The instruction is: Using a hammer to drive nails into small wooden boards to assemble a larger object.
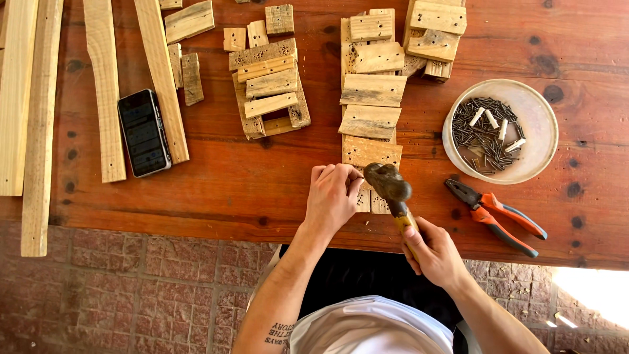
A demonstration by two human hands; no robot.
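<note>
My left hand (pixel 333 195) pinches a small nail upright against the near end of a slatted wooden piece (pixel 371 121) made of short boards laid across two long strips. My right hand (pixel 436 252) grips the yellow handle of a hammer (pixel 389 183), whose dark metal head hangs just right of the nail. Both hands work at the near edge of the reddish wooden table (pixel 249 183).
A round dish of nails (pixel 501 131) sits to the right, orange-handled pliers (pixel 495 213) near it. A second slatted assembly (pixel 270 88) lies mid-table, a phone (pixel 143 132) and long planks (pixel 105 85) at left, stacked wood blocks (pixel 434 36) at the back. Brick floor lies below.
</note>
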